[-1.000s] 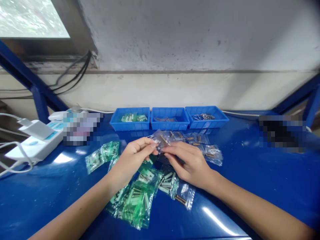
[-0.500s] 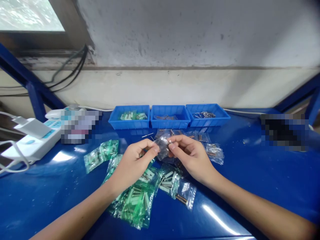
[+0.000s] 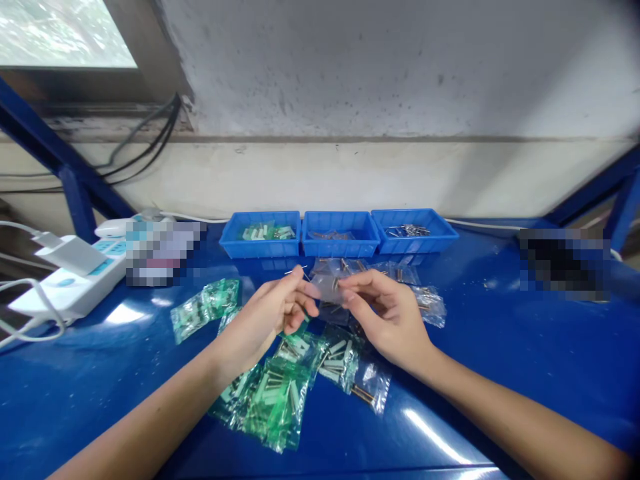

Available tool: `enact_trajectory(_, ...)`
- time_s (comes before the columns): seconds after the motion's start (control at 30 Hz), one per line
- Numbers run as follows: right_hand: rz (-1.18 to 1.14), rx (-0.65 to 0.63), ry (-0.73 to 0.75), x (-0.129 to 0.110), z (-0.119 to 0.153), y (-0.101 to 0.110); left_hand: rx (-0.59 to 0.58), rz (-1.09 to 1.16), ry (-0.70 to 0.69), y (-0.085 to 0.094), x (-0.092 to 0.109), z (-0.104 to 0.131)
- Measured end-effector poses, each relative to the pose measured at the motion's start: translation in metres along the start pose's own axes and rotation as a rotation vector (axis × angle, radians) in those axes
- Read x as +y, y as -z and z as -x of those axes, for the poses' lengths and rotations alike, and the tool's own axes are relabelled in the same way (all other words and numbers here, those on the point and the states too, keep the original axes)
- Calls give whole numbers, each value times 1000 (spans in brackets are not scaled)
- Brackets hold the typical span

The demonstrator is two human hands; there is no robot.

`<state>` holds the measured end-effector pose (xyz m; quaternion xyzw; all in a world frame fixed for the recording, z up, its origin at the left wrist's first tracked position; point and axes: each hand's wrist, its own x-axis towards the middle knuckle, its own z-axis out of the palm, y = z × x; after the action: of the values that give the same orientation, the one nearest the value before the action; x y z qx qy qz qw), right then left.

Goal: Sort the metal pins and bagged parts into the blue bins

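Observation:
My right hand (image 3: 387, 313) pinches a small clear plastic bag (image 3: 329, 285) at its right edge. Just left of that bag is my left hand (image 3: 280, 307), its fingers apart and slightly blurred, with nothing seen in them. Green bags (image 3: 273, 403) of white plugs and screws lie in a pile below my left hand. Another green bag (image 3: 207, 303) is to its left. Clear bags with brownish screws (image 3: 363, 393) lie below and behind my right hand. Loose thin metal pieces (image 3: 295, 270) sit beyond my left fingertips.
Three blue bins stand in a row at the back: the left bin (image 3: 260, 249) with green bags, the middle bin (image 3: 341, 248) with clear bags, the right bin (image 3: 420, 244) with metal pieces. A white power strip (image 3: 60, 293) is at the left, a dark blurred object (image 3: 563, 263) at the right.
My left hand has let go of the clear bag and its fingers have spread. The bag stays in my right hand, which has barely moved.

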<state>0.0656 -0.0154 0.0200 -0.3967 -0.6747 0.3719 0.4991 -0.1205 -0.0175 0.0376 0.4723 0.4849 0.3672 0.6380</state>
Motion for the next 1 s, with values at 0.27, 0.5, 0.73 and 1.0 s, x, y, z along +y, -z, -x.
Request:
enact_trajectory(0.27,141,-115,87,-6,-4,2,196,-600,-527,-4,-2,5)
enact_trajectory(0.5,41,-71,-24,-2,-8,-2,202,-910,-804,-10,-8,10)
enact_trajectory(0.73,143,38,115,5,-4,0,133,-545,-380,-7,3,11)
enact_trajectory(1.0,279,-126,205,2,-4,1,292,-746,-622,-4,0,5)
